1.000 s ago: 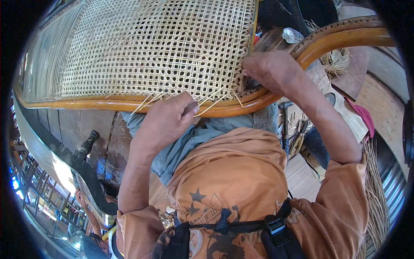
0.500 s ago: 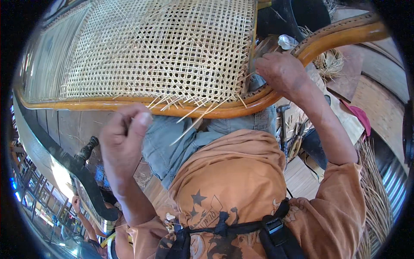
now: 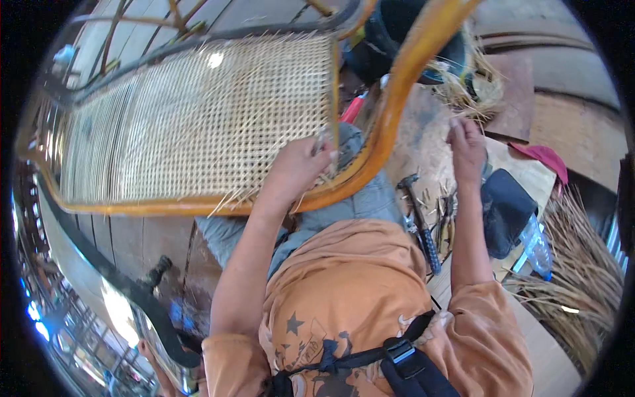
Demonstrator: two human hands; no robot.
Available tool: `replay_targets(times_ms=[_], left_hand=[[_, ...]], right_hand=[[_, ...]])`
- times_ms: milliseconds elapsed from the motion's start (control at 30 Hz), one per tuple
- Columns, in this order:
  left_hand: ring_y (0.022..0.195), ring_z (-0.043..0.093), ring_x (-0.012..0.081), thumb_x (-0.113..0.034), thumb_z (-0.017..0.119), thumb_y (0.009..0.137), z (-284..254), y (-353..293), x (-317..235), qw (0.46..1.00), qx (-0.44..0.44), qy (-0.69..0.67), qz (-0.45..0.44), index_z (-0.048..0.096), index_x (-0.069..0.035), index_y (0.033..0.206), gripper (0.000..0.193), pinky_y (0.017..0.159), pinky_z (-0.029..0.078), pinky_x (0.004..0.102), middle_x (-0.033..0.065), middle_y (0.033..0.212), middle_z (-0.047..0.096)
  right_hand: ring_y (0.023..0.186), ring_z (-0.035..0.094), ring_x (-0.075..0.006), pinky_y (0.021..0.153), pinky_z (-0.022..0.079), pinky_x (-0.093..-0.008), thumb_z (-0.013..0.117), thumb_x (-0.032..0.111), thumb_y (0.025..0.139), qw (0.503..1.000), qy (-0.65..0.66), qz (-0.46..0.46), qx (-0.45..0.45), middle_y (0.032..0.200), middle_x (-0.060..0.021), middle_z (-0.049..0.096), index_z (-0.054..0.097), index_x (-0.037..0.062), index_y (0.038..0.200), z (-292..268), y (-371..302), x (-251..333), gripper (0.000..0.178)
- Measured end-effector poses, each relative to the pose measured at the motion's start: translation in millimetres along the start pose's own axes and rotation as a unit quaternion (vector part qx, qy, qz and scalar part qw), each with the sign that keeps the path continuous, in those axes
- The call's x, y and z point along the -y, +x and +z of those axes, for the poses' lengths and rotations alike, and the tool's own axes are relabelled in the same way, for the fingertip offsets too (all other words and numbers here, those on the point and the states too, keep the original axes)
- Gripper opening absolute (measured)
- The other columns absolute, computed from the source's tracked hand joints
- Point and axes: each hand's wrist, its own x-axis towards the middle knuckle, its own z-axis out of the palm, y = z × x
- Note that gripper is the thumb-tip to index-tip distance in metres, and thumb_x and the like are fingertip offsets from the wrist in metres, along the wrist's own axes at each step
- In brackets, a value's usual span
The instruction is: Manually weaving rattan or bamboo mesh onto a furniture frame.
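Observation:
A woven cane panel (image 3: 211,126) sits in a curved, varnished wooden frame (image 3: 380,155) across my lap. Over the panel's right end is my left hand (image 3: 291,171), its fingers curled together by the frame's inner edge. A small greyish thing shows at those fingertips, too blurred to name. Loose cane ends (image 3: 231,202) stick out over the near rail. My right hand (image 3: 468,151) is off to the right of the frame, thumb and fingers pinched, just short of a tangle of thin cane strips (image 3: 466,99). Whether a strip is between them is unclear.
A dark bucket (image 3: 397,40) stands beyond the frame. On the right lie a hammer (image 3: 424,231), a black pouch (image 3: 508,212), a clear plastic bottle (image 3: 537,248), a red cloth (image 3: 542,157) and long cane strands (image 3: 575,264). Another person's arm (image 3: 155,364) shows at lower left.
My left hand has crossed rightward onto the panel's right end. My right hand has left the frame's corner and moved right, toward the cane tangle. The view has shifted, so the frame sits differently.

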Motion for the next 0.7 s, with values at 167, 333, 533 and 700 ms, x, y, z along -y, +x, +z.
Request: replay_targets(times_ms=[167, 333, 533, 700], left_hand=[[0.058, 0.053, 0.0141, -0.023, 0.058, 0.085, 10, 3, -5, 0.997, -0.026, 0.065, 0.024, 0.061, 0.000, 0.084, 0.023, 0.057, 0.042, 0.0296, 0.0052, 0.062, 0.057], [0.059, 0.055, 0.0199, -0.023, 0.057, 0.084, 12, 1, -14, 0.984, -0.045, 0.170, -0.006, 0.061, 0.000, 0.081, 0.024, 0.059, 0.043, 0.0333, 0.0093, 0.064, 0.058], [0.068, 0.058, 0.0389, -0.028, 0.053, 0.080, 4, 0, 3, 0.983, -0.078, 0.161, -0.027, 0.059, 0.002, 0.078, 0.031, 0.067, 0.045, 0.0426, 0.0223, 0.071, 0.059], [0.046, 0.044, 0.0049, -0.019, 0.052, 0.089, 0, -7, -10, 0.995, -0.055, -0.014, -0.077, 0.054, -0.003, 0.092, 0.017, 0.041, 0.034, 0.0192, 0.0010, 0.064, 0.054]], right_hand=[[0.069, 0.058, -0.0162, 0.066, 0.046, -0.0292, 0.057, 0.018, 0.086, 0.997, -0.070, 0.011, -0.005, 0.076, -0.0091, 0.062, 0.063, 0.0029, 0.092, 12, 18, -95, 0.018], [0.081, 0.059, -0.0264, 0.073, 0.047, -0.0339, 0.055, 0.018, 0.086, 0.986, -0.097, -0.131, -0.033, 0.087, -0.0109, 0.060, 0.060, 0.0058, 0.102, 67, 43, -69, 0.021], [0.091, 0.056, -0.0344, 0.077, 0.047, -0.0409, 0.047, 0.017, 0.088, 0.931, -0.309, -0.182, 0.066, 0.098, -0.0151, 0.056, 0.057, 0.0097, 0.101, 81, 92, -58, 0.018], [0.090, 0.058, -0.0374, 0.075, 0.047, -0.0444, 0.042, 0.017, 0.089, 0.910, -0.356, -0.188, 0.097, 0.094, -0.0183, 0.059, 0.053, 0.0078, 0.098, 75, 105, -66, 0.017]])
